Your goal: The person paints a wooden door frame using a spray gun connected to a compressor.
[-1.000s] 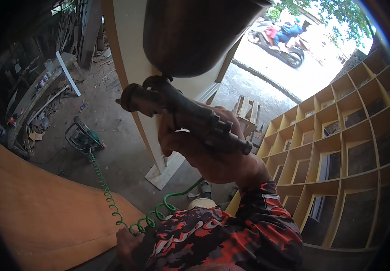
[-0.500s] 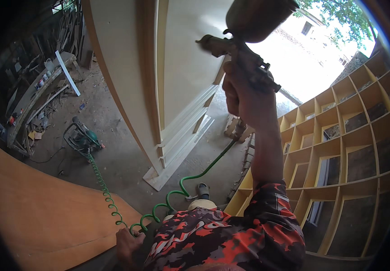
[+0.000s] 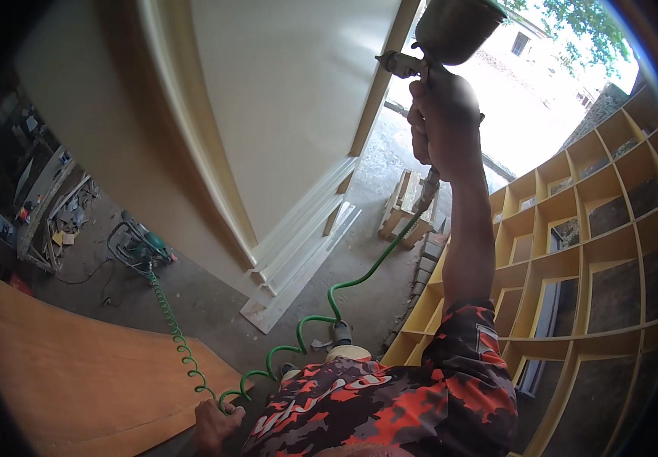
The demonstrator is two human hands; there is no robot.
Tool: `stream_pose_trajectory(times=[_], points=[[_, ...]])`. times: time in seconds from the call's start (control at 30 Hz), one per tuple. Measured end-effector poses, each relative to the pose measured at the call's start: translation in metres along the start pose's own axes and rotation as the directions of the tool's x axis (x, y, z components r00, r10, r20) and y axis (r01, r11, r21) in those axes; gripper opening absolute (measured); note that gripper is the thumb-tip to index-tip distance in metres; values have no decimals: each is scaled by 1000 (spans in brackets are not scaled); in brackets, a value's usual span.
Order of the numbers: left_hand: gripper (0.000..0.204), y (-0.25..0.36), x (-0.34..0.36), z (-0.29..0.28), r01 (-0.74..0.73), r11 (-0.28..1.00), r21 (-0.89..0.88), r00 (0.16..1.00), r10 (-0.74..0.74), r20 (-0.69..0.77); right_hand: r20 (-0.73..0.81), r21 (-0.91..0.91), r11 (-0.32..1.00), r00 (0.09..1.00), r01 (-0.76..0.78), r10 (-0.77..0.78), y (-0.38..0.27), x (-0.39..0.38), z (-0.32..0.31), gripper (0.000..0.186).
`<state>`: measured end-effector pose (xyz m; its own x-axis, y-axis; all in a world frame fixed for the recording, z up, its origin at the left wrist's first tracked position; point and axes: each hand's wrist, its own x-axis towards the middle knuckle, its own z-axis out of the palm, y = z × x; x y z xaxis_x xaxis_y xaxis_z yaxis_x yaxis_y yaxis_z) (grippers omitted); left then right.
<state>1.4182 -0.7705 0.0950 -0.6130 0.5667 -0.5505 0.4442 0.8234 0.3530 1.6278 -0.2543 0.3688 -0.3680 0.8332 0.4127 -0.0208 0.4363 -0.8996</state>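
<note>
Raised at arm's length, my right hand [image 3: 449, 126] is wrapped round the handle of a spray gun [image 3: 405, 65] with a dark cup [image 3: 458, 30] on top. Its nozzle points left, toward a tall cream-coloured panel [image 3: 283, 99] with raised moulding. A green coiled hose [image 3: 367, 272] runs from the base of the gun down past my body. Low on the left, my left hand [image 3: 216, 423] is closed on a loop of that hose. From there the coil leads up to a green air compressor [image 3: 146, 242] on the floor.
An orange-brown wooden board [image 3: 92, 365] lies at the lower left. On the right stands a large wooden shelf frame [image 3: 580, 251] with many square compartments. A small wooden crate [image 3: 401, 206] sits beyond the panel's foot. Scrap wood and a workbench [image 3: 43, 206] are at the far left.
My right hand and the spray gun have moved right, toward the panel's far edge. The panel fills more of the left side as the view has shifted. My left hand keeps its grip.
</note>
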Motion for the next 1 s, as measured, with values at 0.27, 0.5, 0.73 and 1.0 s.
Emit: stream_pose_trajectory(times=[0.27,0.5,0.73,1.0], points=[[36,79,-16,-11,-43,997,-72,997,38,-65,-51,24,1000,999,-9,10,36,57,-47,47],[34,114,-8,-5,-49,998,-31,996,46,-79,-67,3,1000,997,28,-27,69,109,-86,46],[33,132,4,5,-9,999,-39,999,7,-46,-46,88,996,999,11,-7,99,158,-124,44],[35,171,0,5,33,996,-89,999,-32,5,-86,109,994,996,-3,12,125,210,-166,44]])
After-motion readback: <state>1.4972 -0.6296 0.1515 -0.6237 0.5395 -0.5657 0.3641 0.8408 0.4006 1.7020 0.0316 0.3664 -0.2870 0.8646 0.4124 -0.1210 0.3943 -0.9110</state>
